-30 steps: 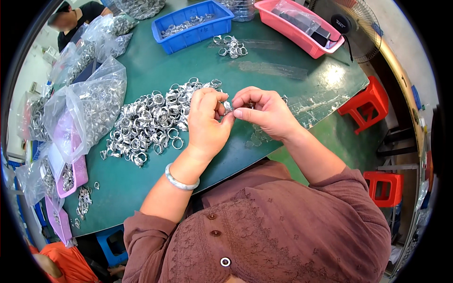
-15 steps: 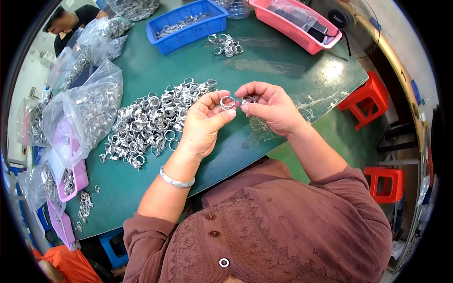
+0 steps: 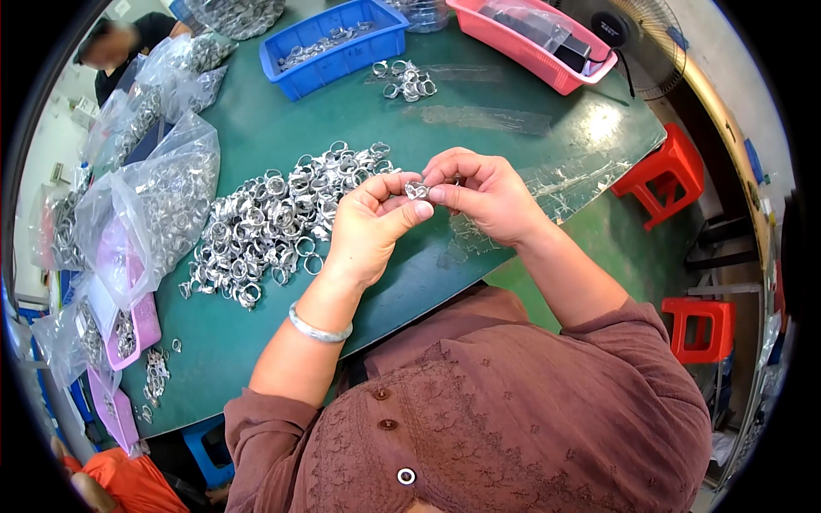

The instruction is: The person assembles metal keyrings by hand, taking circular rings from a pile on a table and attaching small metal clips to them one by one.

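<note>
A silver-coloured ring [image 3: 416, 191] is pinched between the thumb and index finger of my left hand [image 3: 366, 227], its ornamented side showing. My right hand [image 3: 496, 201] closes in from the other side, thumb and fingertips meeting at that ring. A bit of shiny metal shows among the right fingers, apparently another ring, partly hidden. Just left of my hands, a large heap of similar rings [image 3: 256, 222] spreads over the green table [image 3: 376, 295].
A blue bin [image 3: 338, 73] of rings stands at the far side, near a small ring cluster [image 3: 409, 81]. At far right sits a pink basket [image 3: 534, 56]. Clear bags [image 3: 162, 197] of rings crowd the left, beside a purple tray [image 3: 137, 342]. Red stools [image 3: 663, 179] stand right. Another person [image 3: 124, 51] is far left.
My hands have come together: the right fingertips now touch the ring in my left hand. That ring has turned from showing its open loop to showing its ornamented side.
</note>
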`<state>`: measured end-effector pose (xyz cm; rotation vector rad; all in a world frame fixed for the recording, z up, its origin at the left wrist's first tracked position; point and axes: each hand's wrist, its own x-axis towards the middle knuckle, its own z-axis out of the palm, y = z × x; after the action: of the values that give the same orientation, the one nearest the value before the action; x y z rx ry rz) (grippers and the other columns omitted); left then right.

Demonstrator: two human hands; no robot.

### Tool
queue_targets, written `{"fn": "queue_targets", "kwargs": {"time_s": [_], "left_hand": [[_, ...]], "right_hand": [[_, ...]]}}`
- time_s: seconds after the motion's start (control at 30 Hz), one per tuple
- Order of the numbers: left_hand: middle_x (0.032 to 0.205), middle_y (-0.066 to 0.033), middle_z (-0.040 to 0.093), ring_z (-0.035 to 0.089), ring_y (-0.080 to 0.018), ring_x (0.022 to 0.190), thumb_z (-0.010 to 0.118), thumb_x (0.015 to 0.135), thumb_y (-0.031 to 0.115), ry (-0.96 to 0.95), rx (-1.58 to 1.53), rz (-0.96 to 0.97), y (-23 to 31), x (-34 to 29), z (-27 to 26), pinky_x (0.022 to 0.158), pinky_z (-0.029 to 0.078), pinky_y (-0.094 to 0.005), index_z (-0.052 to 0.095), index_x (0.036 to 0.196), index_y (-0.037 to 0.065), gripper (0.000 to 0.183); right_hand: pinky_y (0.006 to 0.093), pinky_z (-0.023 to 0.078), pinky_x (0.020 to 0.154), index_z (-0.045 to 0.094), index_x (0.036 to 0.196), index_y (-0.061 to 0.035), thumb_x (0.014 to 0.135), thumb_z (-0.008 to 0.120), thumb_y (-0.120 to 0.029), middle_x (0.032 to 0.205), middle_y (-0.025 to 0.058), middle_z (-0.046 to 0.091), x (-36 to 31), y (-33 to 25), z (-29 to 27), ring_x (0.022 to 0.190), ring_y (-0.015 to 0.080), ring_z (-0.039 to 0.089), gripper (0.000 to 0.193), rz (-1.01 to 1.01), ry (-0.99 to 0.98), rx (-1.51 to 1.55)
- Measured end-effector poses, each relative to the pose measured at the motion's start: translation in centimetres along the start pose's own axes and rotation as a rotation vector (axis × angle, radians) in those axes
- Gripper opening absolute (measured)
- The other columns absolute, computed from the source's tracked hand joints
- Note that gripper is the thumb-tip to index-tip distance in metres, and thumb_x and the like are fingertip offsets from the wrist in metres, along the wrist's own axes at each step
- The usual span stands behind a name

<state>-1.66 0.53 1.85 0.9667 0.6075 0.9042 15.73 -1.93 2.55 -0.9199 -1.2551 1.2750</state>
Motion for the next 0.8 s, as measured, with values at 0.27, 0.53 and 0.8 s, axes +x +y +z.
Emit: {"fn": "queue_targets", "kwargs": {"time_s": [0.27,0.53,0.8], "left_hand": [[0.093,-0.0071,0.061,0.060,-0.0124,0.084,0.069,0.075,0.002,-0.018,-0.014,-0.003,0.02,0.07,0.03,0.077,0.049,-0.0239,0.055,0.106,-0.003,0.034],[0.099,-0.0101,0.059,0.059,-0.0219,0.097,0.048,0.084,0.007,-0.024,-0.240,-0.036,0.44,0.33,-0.40,0.083,0.050,-0.0323,0.049,0.113,0.000,0.029],[0.078,-0.0033,0.058,0.056,-0.0121,0.066,0.057,0.085,0.018,0.052,-0.097,-0.226,0.50,0.07,-0.21,0.056,0.045,-0.0239,0.058,0.090,0.005,0.014]], "right_hand": [[0.0196,0.042,0.063,0.062,0.089,-0.0004,0.081,0.062,-0.005,0.082,0.0018,0.060,-0.10,-0.46,-0.09,0.070,0.0062,0.053,0.009,0.060,-0.010,0.050],[0.0231,0.046,0.072,0.056,0.105,0.0042,0.081,0.057,-0.001,0.094,0.0064,0.059,-0.11,-0.53,-0.45,0.077,0.0103,0.057,0.024,0.101,0.017,0.185],[0.0286,0.045,0.084,0.037,0.127,0.0006,0.080,0.053,0.007,0.116,0.0124,0.051,-0.21,-0.11,-0.44,0.098,0.0154,0.053,0.050,-0.071,-0.087,0.194]]}}
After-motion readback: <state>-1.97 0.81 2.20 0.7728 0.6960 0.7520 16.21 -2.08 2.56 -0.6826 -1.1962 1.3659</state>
